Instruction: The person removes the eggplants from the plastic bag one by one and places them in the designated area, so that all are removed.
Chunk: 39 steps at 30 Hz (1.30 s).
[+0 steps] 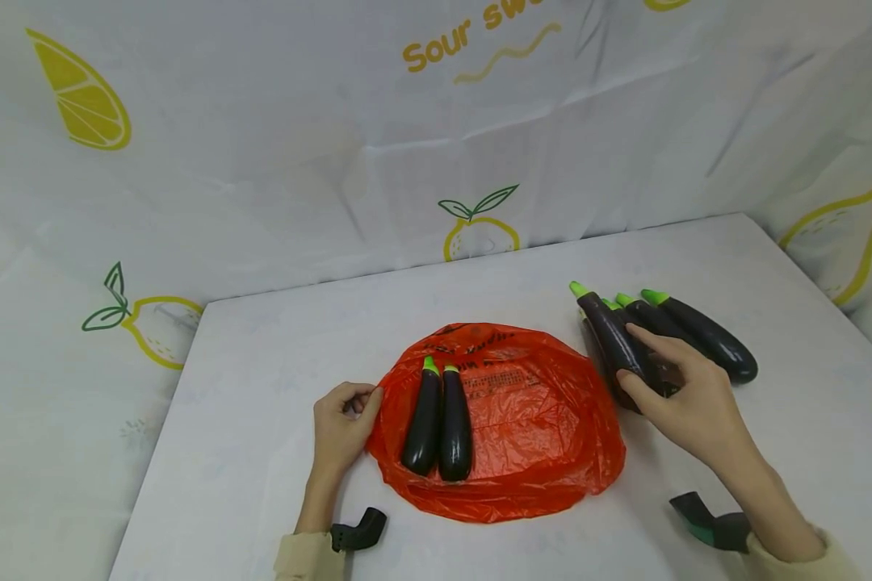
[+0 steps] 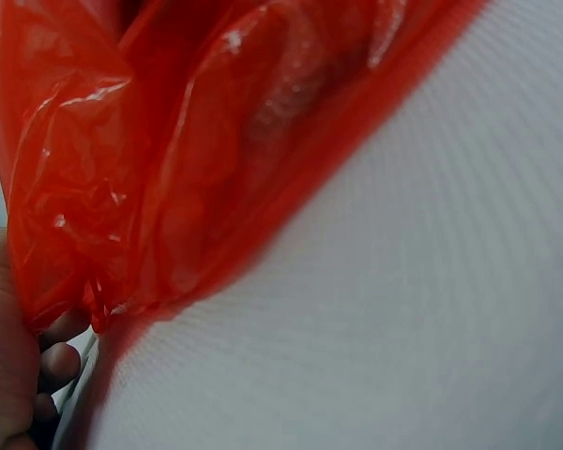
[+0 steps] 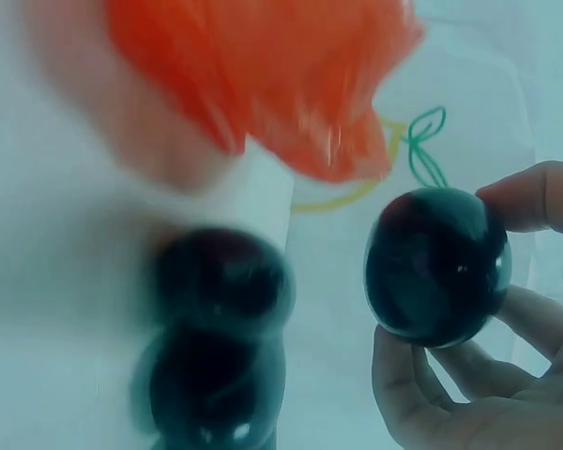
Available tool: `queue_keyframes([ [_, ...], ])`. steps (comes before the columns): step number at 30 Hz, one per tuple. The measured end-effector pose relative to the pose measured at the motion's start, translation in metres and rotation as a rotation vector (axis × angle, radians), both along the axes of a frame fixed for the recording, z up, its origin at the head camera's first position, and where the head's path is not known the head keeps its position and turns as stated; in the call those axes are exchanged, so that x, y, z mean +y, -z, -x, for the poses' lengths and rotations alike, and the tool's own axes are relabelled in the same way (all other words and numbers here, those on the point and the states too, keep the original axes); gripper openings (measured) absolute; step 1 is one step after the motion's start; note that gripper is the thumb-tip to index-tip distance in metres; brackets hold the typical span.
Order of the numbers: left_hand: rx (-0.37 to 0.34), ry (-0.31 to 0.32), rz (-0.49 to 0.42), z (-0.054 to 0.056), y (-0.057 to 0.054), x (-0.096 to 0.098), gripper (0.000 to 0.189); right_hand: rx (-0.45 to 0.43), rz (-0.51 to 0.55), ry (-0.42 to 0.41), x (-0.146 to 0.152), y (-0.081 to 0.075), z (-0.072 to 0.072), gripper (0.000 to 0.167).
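A red plastic bag lies spread on the table, with two dark eggplants, one beside the other, on its left part. My left hand pinches the bag's left edge between thumb and fingers; the left wrist view shows the gathered red plastic at the fingers. To the right of the bag, my right hand grips another eggplant by its thicker lower part, green stem end pointing away. Its round bottom shows between thumb and fingers in the right wrist view.
Several more eggplants lie at the right, behind and beyond my right hand, the outermost one fully in sight. The white table ends at a lemon-printed cloth at the back. Black wrist mounts sit on both forearms.
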<state>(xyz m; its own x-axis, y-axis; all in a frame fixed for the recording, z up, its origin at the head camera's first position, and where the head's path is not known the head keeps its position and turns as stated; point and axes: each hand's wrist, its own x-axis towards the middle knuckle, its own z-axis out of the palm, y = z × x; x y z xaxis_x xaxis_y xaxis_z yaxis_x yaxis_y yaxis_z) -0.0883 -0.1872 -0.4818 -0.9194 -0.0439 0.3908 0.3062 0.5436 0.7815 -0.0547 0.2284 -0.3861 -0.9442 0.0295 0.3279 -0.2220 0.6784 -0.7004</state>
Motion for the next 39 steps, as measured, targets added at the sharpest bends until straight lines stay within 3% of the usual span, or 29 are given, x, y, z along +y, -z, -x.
queue_keyframes([
  [9,0.009,0.001,-0.002,0.0,0.0,0.0,0.005,-0.002,-0.013,0.073,0.03,0.0,0.008,0.057],
  [23,0.003,-0.001,-0.012,0.0,0.001,0.0,0.004,-0.073,0.008,0.148,0.07,0.0,0.016,0.055],
  [34,-0.006,0.0,-0.015,-0.001,0.001,-0.001,0.009,-0.139,-0.037,0.276,0.101,0.002,0.024,0.058],
  [39,0.002,0.0,-0.01,0.0,0.001,0.0,0.009,-0.124,-0.034,0.312,0.11,0.006,0.024,0.057],
])
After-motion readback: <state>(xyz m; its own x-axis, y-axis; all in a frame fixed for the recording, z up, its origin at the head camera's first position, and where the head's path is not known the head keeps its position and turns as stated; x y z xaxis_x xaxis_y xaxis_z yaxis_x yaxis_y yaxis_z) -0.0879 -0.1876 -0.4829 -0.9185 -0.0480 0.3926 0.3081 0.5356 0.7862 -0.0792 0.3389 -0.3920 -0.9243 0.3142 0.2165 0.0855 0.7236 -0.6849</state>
